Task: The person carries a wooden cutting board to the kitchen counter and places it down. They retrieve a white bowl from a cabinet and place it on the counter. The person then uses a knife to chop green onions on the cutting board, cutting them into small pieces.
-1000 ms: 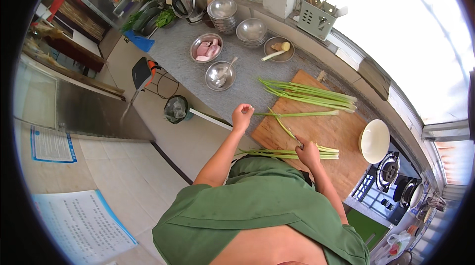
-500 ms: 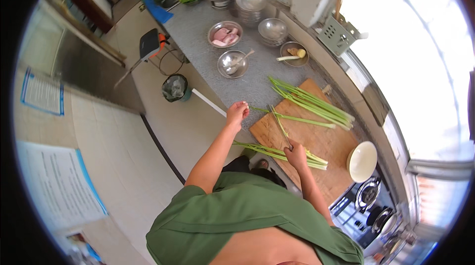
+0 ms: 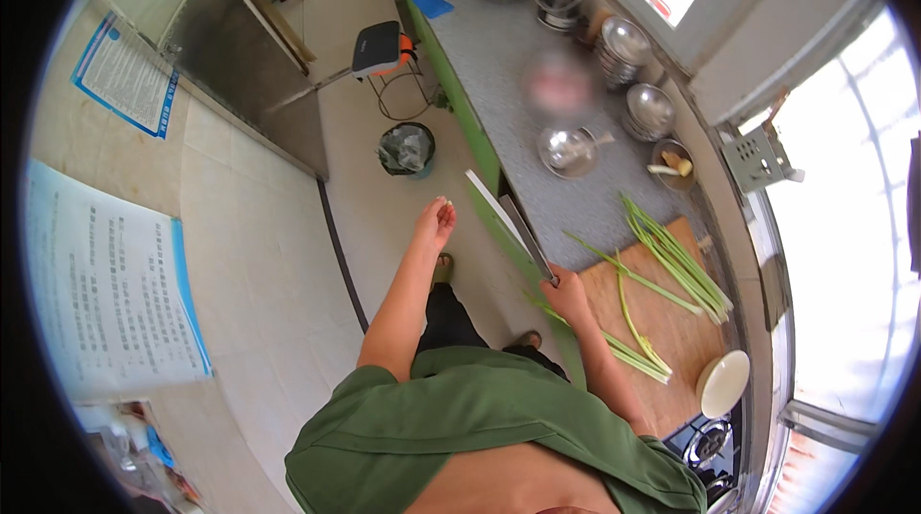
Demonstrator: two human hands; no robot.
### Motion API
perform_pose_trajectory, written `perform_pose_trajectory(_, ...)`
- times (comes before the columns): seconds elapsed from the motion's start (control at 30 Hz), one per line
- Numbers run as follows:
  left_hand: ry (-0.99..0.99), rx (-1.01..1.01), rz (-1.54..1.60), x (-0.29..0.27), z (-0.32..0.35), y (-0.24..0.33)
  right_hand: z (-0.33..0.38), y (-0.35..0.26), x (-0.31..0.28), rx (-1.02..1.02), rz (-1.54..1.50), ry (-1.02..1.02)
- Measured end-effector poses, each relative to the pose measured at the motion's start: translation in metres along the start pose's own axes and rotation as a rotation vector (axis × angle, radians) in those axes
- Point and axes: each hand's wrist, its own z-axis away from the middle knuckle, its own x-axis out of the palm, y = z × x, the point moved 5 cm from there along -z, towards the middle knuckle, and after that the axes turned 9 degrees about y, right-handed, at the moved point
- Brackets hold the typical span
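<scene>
Gripping a cleaver (image 3: 508, 223) by its handle, the right hand (image 3: 566, 291) points the blade away over the tabletop (image 3: 518, 63) edge, just beside the green stalks (image 3: 614, 346) on the cutting board (image 3: 672, 341). The left hand (image 3: 436, 223) hangs loosely curled and empty over the floor. A careless swing could catch that arm, I judge.

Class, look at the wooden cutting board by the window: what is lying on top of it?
On the wooden cutting board lie long green stalks, some bunched, some single. The right hand rests on stalk ends at its near edge; what the hand covers is hidden.

Grey counter (image 3: 518, 63): bowls (image 3: 568, 149), cutting board (image 3: 672, 341).
</scene>
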Motion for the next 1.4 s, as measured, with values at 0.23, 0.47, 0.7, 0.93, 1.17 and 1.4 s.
perform_pose_trajectory(0.23,0.041,-0.036,0.096,-0.011,-0.122,0.145,-0.112,-0.116,0.134,0.054,0.041,-0.198)
perform_pose_trajectory(0.47,0.079,-0.060,0.201,0.032,-0.224,0.239,-0.187,-0.181,0.203,0.065,0.081,-0.155)
perform_pose_trajectory(0.7,0.202,-0.119,0.214,-0.011,-0.277,0.236,-0.215,-0.192,0.223,0.097,0.099,-0.122)
perform_pose_trajectory(0.93,0.193,-0.135,0.058,0.001,-0.246,0.199,-0.197,-0.166,0.202,0.143,0.082,-0.085)
perform_pose_trajectory(1.17,-0.101,-0.125,-0.360,0.101,-0.140,0.103,-0.120,-0.150,0.109,0.214,-0.044,0.115)
perform_pose_trajectory(1.4,-0.416,-0.235,-0.693,0.131,-0.013,-0.084,0.034,-0.063,-0.008,0.375,-0.101,0.432)
